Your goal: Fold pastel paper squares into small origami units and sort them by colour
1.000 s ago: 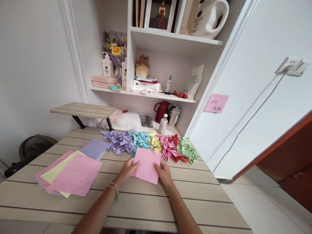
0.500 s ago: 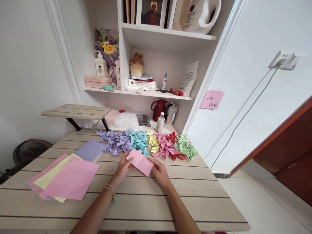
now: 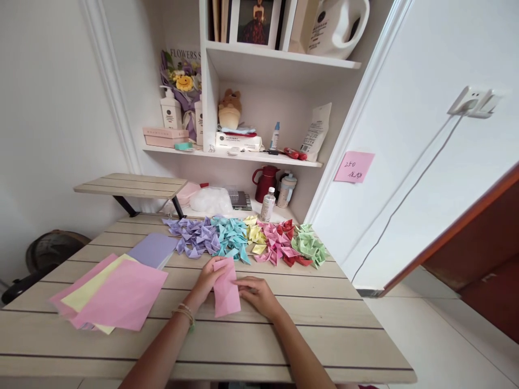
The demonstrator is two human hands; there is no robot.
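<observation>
A folded pink paper sheet (image 3: pixel 225 292) lies flat on the wooden table (image 3: pixel 251 346), now a narrow upright strip. My left hand (image 3: pixel 207 278) rests on its upper left corner, fingers pressed down on it. My right hand (image 3: pixel 258 294) lies at its right edge, with the fingers stretched flat against the paper's side. Just beyond the hands sits a row of folded paper pieces: purple (image 3: pixel 194 237), blue (image 3: pixel 232 237), yellow (image 3: pixel 255 235), pink and red (image 3: pixel 279 246), green (image 3: pixel 310 246).
A stack of flat pink and yellow sheets (image 3: pixel 109 294) and a purple pad (image 3: pixel 153 249) lie at the left. A small raised shelf (image 3: pixel 132 185) stands at the back left. Bottles and a red jug (image 3: pixel 267 183) stand behind the folded pieces. A wall runs along the right.
The pink sheet went from an open square to a half fold, then to a narrow strip pressed on the table. Both hands came down with it.
</observation>
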